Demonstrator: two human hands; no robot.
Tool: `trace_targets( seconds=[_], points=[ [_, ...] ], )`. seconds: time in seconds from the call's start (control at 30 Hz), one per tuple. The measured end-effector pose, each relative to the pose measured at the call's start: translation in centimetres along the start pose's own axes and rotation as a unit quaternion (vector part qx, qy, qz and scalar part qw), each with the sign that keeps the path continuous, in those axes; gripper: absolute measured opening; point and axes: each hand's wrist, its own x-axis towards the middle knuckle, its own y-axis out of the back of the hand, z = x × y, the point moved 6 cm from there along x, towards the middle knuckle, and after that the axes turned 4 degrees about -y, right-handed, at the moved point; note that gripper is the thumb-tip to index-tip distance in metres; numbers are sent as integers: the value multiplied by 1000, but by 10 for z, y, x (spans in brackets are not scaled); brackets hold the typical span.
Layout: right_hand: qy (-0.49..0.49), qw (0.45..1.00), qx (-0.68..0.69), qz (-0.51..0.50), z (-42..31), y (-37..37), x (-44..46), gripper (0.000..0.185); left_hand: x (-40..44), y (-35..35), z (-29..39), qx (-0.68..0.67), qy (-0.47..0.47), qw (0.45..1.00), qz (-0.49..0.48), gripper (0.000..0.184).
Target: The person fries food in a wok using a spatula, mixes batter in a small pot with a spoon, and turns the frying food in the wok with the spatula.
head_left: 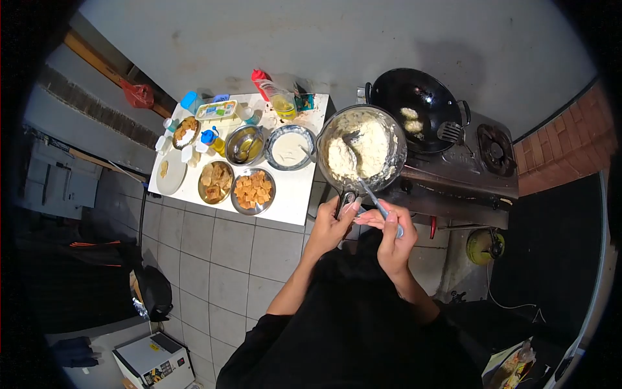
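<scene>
My left hand [332, 223] is wrapped round the handle of a metal pan [399, 170], raised in front of my body between the table and the stove. Pale, lumpy batter [374, 147] fills much of the pan and smears its inner wall. My right hand [392, 236] holds the grey handle of a spoon [389, 211], whose head lies in the batter. Behind the pan to the right, a black wok [392, 87] rests on the stove, with a few battered pieces [411, 122] inside and a slotted spatula [449, 131] at its right side.
On the white table [290, 206] stand a bowl of white batter [289, 150], a plate of orange-brown cubes [253, 191], a metal bowl [244, 145], a white plate [171, 173] and bottles. A second burner [495, 150] is right of the wok; a green gas cylinder [479, 247] stands below.
</scene>
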Motion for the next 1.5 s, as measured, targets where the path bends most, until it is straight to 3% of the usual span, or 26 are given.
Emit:
trace_targets(
  seconds=[0.1, 0.17, 0.33, 0.4, 0.47, 0.57, 0.8, 0.97, 1.23, 1.5],
  points=[
    [102, 989, -104, -18, -2, -2, -6, 27, 5, -3, 3, 20, -45, 999, 3, 21],
    [98, 987, -125, -29, -8, -1, -6, 27, 7, -4, 7, 46, -80, 996, 6, 21],
    [109, 978, -173, -45, -22, 2, -4, 26, 5, -7, 9, 24, -48, 999, -5, 22],
    [35, 998, -56, -14, -15, 8, -1, 26, 5, -8, 10, 37, -52, 998, -9, 21],
    [25, 1000, -17, -6, -17, 11, 5, 27, 5, -8, 11, 51, -55, 997, -13, 21],
    [-105, 980, 168, 3, -1, 26, 17, 31, 5, -13, 5, 21, -25, 999, -14, 20],
    [-119, 963, 240, 35, 9, 40, 20, 31, 6, -20, -4, 6, -1, 1000, -24, 20],
    [-95, 973, 204, 55, 9, 48, 18, 31, 11, -26, -22, -55, 13, 998, -34, 27],
    [-99, 980, 166, 57, 13, 78, 28, 31, 29, -48, -20, -53, 42, 997, -29, 24],
    [-41, 998, 47, 31, 0, 121, 78, 33, 65, -83, -18, -13, 30, 999, -13, 21]
  ],
)
